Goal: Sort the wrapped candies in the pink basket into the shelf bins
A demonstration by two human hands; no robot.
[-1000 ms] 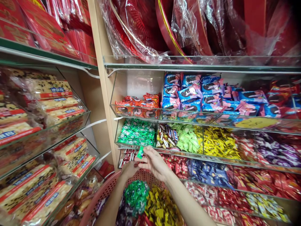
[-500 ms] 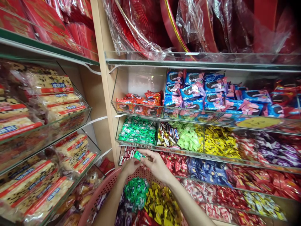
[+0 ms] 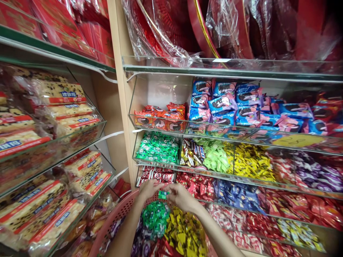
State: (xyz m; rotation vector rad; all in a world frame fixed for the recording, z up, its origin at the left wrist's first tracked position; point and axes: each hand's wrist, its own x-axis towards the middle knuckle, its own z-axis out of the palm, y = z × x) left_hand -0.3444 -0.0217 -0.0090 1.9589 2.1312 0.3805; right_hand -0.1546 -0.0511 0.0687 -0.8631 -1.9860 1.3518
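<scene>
Green packet (image 3: 163, 195) at tips of right hand (image 3: 182, 196), over pink basket (image 3: 107, 223); pinched or loose, cannot tell. Left hand (image 3: 149, 190) curled near far rim, grip hidden. Both low, apparently so basket catches anything loose. Green candies (image 3: 155, 216) heaped left of yellow candies (image 3: 185, 230).

Brought the green sweet (image 3: 163, 195) down from in front of the shelves (image 3: 214, 172) to over the basket (image 3: 122, 207); lowered the right hand (image 3: 184, 197) with it; bared more red-and-white packets (image 3: 163, 176) behind.
</scene>
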